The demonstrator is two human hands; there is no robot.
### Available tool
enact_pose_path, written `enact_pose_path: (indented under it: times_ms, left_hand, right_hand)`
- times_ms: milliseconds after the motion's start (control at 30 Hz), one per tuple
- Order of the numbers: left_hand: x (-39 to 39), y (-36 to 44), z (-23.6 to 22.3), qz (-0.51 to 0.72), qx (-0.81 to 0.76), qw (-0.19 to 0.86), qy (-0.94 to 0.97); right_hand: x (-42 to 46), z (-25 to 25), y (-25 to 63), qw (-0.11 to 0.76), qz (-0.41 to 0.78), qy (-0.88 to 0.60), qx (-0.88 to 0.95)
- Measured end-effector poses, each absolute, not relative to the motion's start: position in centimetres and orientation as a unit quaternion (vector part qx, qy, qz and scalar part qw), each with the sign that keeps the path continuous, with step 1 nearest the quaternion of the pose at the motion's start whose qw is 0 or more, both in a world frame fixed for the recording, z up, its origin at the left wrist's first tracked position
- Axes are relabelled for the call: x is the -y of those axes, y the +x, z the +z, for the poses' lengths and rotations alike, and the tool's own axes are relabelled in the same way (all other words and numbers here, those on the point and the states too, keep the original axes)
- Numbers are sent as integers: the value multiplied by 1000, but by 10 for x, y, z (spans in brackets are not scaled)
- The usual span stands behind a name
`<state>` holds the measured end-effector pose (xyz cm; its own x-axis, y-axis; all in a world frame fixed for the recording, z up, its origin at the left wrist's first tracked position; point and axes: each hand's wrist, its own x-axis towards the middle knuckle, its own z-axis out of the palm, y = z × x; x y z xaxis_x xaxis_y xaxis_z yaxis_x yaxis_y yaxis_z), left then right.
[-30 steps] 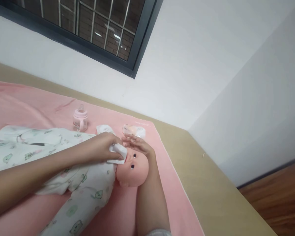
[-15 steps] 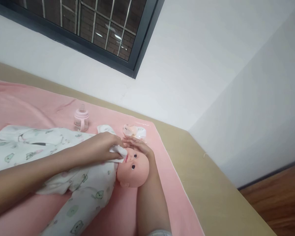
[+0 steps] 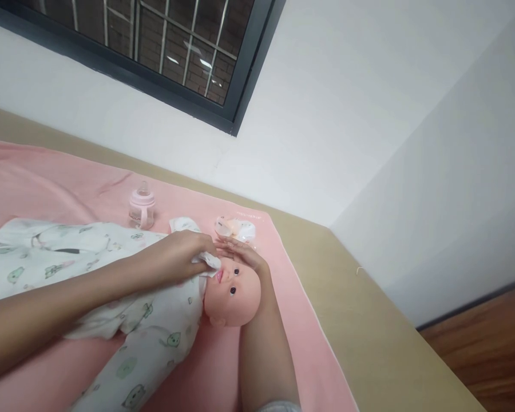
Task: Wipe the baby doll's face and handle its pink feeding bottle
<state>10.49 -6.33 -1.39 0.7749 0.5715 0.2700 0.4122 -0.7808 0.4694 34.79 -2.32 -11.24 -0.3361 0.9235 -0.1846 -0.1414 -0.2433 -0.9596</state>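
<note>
A baby doll [image 3: 234, 297] in a white printed sleepsuit lies on a pink blanket [image 3: 47, 183], head toward the right. My left hand [image 3: 178, 257] is closed on a small white wipe [image 3: 209, 261] pressed against the doll's chin and cheek. My right hand [image 3: 242, 254] rests on the far side of the doll's head, fingers stretched flat, with the forearm running under the head.
A pink baby bottle [image 3: 141, 207] stands on the blanket behind the doll. A crumpled clear packet [image 3: 236, 229] and a small white cloth item [image 3: 181, 224] lie near it. The tan bed edge [image 3: 369, 320] meets white walls; wooden floor [image 3: 489, 355] at right.
My left hand has drawn the wipe from over the doll's mouth toward the chin and cheek, bunching it smaller. The doll's mouth now shows. The right hand stays put.
</note>
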Motion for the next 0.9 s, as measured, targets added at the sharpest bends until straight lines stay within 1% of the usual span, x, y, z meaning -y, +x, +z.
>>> enact_pose_path:
  times_ms: [200, 567, 700, 900]
  left_hand:
    - [64, 109, -17, 221, -271, 204, 914]
    - [69, 113, -17, 243, -279, 193, 909]
    - [70, 114, -13, 262, -299, 224, 890]
    - [70, 112, -15, 269, -266, 294, 878]
  right_hand:
    - [33, -108, 343, 431, 669, -398, 456]
    - [35, -108, 340, 442, 678, -405, 426]
    - [28, -112, 344, 434, 682, -403, 429]
    - [15, -121, 350, 425, 687, -389, 442]
